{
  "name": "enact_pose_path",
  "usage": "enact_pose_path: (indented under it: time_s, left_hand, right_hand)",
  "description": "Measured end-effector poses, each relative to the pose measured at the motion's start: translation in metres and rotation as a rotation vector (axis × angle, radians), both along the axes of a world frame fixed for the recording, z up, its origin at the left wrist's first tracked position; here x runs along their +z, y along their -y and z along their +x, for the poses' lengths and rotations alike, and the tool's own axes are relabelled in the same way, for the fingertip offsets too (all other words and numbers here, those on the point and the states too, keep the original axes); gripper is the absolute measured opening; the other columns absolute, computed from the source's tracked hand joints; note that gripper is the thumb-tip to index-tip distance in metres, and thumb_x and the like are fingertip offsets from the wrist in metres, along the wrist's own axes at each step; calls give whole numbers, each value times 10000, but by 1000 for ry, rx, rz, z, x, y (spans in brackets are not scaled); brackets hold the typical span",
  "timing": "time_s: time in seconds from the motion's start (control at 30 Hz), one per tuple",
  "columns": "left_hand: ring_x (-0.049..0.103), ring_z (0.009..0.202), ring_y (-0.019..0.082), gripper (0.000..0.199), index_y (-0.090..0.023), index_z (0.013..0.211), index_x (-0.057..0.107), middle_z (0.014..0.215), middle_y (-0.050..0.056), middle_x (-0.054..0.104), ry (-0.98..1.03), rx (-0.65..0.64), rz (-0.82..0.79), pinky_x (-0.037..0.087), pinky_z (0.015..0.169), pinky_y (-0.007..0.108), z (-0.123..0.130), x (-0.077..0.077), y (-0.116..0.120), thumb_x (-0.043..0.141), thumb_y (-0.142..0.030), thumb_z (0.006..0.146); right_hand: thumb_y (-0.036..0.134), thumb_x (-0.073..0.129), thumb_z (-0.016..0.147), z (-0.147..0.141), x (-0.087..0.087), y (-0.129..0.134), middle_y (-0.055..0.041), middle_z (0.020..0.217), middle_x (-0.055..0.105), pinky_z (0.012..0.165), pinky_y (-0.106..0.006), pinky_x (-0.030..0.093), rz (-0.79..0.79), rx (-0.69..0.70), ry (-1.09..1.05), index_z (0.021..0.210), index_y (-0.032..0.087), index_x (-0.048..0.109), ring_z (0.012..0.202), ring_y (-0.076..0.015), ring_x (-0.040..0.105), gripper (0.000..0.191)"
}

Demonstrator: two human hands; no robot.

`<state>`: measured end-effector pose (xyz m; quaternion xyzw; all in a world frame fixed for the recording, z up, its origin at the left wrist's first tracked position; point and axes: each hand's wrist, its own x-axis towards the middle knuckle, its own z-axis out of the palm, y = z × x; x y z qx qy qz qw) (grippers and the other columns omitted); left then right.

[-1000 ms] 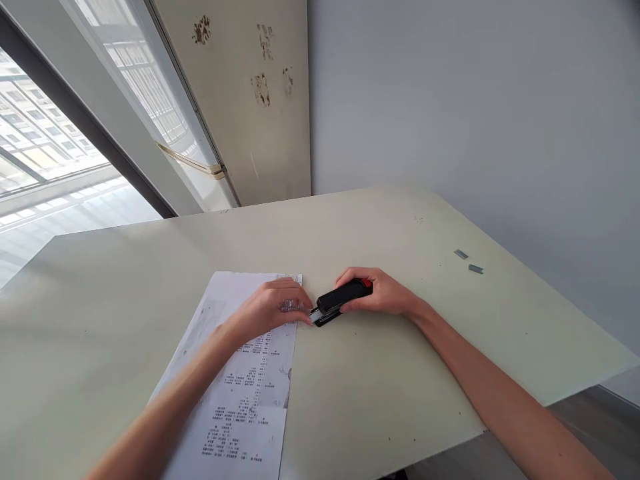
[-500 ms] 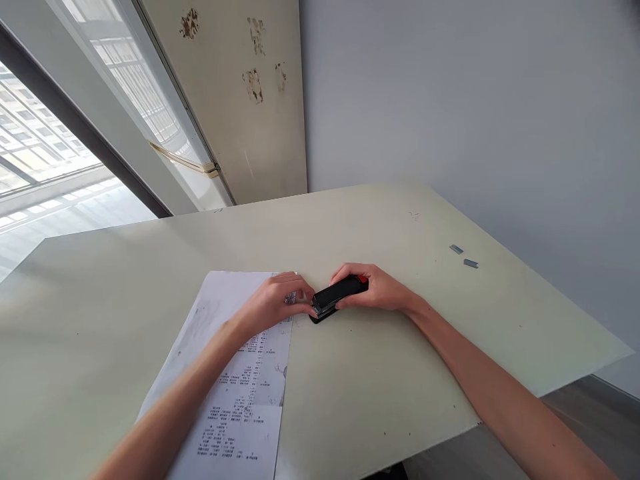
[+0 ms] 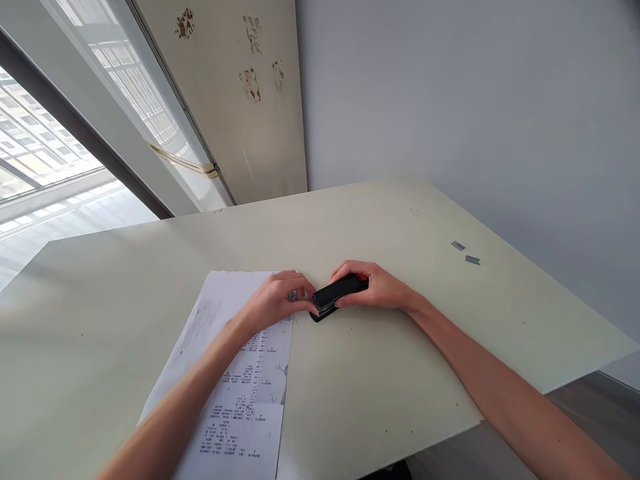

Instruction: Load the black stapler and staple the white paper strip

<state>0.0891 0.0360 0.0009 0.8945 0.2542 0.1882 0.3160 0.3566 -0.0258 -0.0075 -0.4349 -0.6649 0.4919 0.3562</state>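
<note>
The right hand (image 3: 383, 287) clasps the stapler (image 3: 341, 289) (just beside the paper (image 3: 265, 427)), whose metal tray, jutting out a second ago, is now slid in. The left hand (image 3: 276, 299), thumb and fingers parted, touches the stapler's front.

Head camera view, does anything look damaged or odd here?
Yes: brown, blotchy patches break up the cream panel behind the table, perhaps wear. Grey smudges also mark the printed paper near its right edge.

paper sheet (image 3: 250, 407) | printed lines | too small to read | readable: none
</note>
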Motion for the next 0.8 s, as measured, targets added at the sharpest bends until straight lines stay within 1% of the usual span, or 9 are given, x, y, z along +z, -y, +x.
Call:
enact_pose_path:
  time_s: [0.17,0.23,0.3,0.37,0.47,0.57,0.63,0.7,0.8]
  left_hand:
    - [628,736,152,321,-242,873,753,805,-13,683,-33,49,-3,476,676,274,2,1,3,789,-561,894]
    - [656,801,171,338,-253,920,758,854,-5,710,-44,36,15,497,717,288,-4,4,3,794,-586,879]
    - [682,902,201,377,-264,992,761,950,10,745,-45,53,39,525,803,317,-15,7,-1,795,-617,865]
    - [686,979,230,405,-269,1059,750,1044,30,757,-53,175,85,532,879,356,-32,8,-8,745,-639,897]
    - [648,1078,272,390,-256,1096,714,1111,68,732,-127,449,217,511,963,421,-61,3,-22,565,-607,1012]
    - [592,1121,312,422,-227,1011,669,1104,109,683,-211,631,334,440,1072,504,-83,-8,-32,436,-577,1041]
    - [567,1107,325,457,-226,904,625,1073,123,652,-236,720,327,406,1093,531,-90,-13,-35,356,-568,1042]
    - [561,1075,321,477,-235,795,552,1026,118,637,-237,778,269,392,1090,534,-91,-15,-35,302,-560,1040]
    - [589,937,286,499,-244,709,444,813,67,609,-223,818,179,392,1080,519,-89,-12,-34,273,-574,1041]
  right_hand:
    - [430,891,753,0,0,1,-35,1093,746,826,-354,518,-9,-5,11,991,255,744,970,-226,671,329]
    - [428,893,758,0,0,1,-33,1098,749,836,-349,516,-18,0,6,999,256,751,968,-221,668,328]
    - [434,898,761,0,1,1,-28,1081,752,829,-341,510,-29,0,12,1002,258,761,955,-217,662,329]
    - [441,907,750,-1,2,2,-25,1054,755,812,-336,506,-47,-7,22,995,260,766,940,-218,659,335]
    - [436,907,746,-2,4,3,-23,1054,760,825,-339,511,-90,-16,26,996,263,765,951,-224,666,335]
    - [438,899,751,-3,5,4,-23,1062,763,829,-343,518,-111,-19,48,1006,267,763,950,-226,671,335]
    - [452,899,748,-4,4,5,-24,1057,764,822,-344,525,-109,-23,60,1012,266,763,940,-227,675,351]
    - [471,899,751,-3,3,5,-28,1061,769,824,-348,537,-106,-24,63,1022,263,761,950,-234,687,369]
    - [485,899,756,-3,2,6,-34,1051,780,827,-356,554,-109,-16,55,1037,260,756,958,-243,708,387]
